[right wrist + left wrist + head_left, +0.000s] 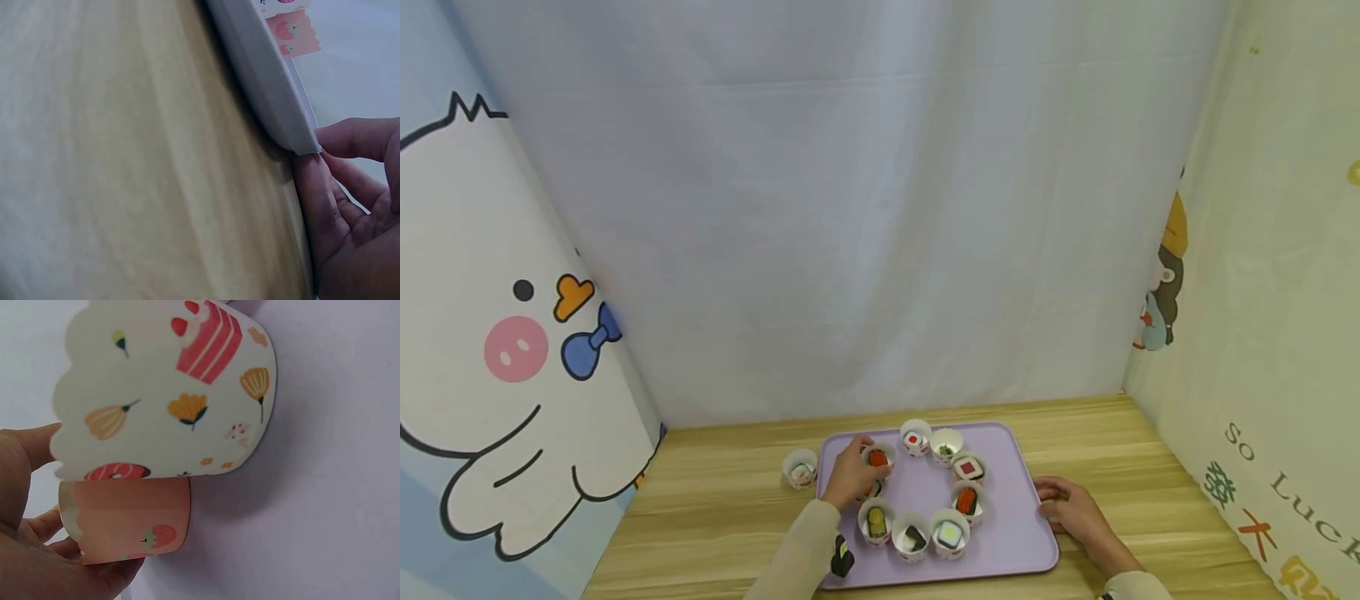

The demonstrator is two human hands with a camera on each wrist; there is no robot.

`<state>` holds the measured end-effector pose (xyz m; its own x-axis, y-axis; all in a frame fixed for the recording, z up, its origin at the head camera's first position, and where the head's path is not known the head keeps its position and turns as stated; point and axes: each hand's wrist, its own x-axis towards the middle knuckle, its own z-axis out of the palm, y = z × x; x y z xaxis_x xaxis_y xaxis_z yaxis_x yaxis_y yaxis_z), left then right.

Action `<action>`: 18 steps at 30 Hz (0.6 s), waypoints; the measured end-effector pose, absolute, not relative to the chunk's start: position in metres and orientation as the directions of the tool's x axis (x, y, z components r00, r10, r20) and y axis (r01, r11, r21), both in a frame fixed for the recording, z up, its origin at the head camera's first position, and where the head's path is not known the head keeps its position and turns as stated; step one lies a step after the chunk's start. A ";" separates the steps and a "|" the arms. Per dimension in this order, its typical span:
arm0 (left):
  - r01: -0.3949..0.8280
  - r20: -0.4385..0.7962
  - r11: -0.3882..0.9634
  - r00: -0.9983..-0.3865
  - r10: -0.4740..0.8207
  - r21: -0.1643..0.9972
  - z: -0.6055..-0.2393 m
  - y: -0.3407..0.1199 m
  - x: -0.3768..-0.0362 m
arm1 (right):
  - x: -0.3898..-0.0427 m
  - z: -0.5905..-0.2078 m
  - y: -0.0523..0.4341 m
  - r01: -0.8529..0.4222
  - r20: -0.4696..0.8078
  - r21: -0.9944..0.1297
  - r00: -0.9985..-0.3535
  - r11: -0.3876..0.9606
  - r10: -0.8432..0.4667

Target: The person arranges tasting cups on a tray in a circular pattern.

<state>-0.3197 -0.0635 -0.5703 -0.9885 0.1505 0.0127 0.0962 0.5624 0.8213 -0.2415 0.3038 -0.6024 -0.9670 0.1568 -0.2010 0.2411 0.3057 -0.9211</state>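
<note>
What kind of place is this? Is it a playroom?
Probably a small staged play or recording corner, not a real kitchen: cartoon-printed cloth walls and a white sheet surround a wooden table, where a lilac plastic tray holds toy sushi in paper cups.

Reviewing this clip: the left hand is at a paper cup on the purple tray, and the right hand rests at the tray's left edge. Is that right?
Not quite. The right hand rests at the right edge of the purple tray, not the left; the head view shows it. The rest holds: the left hand is at a paper cup on the tray.
</note>
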 end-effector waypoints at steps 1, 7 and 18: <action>0.095 0.013 0.563 -0.989 0.148 0.821 -0.570 -0.064 -0.320 | -0.242 -0.602 0.304 0.242 -0.202 -0.921 -0.967 0.306 0.158; 0.083 0.007 0.558 -0.991 0.136 0.826 -0.573 -0.065 -0.321 | -0.242 -0.603 0.304 0.234 -0.196 -0.925 -0.969 0.300 0.153; 0.112 0.053 0.511 -0.990 0.129 0.852 -0.562 -0.072 -0.315 | -0.241 -0.602 0.303 0.229 -0.189 -0.926 -0.969 0.300 0.157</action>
<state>-0.3148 -0.0719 -0.5620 -0.9902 0.1289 0.0532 0.1123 0.5108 0.8524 -0.2411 0.3032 -0.6024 -0.9694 0.1566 -0.1890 0.2290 0.3000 -0.9260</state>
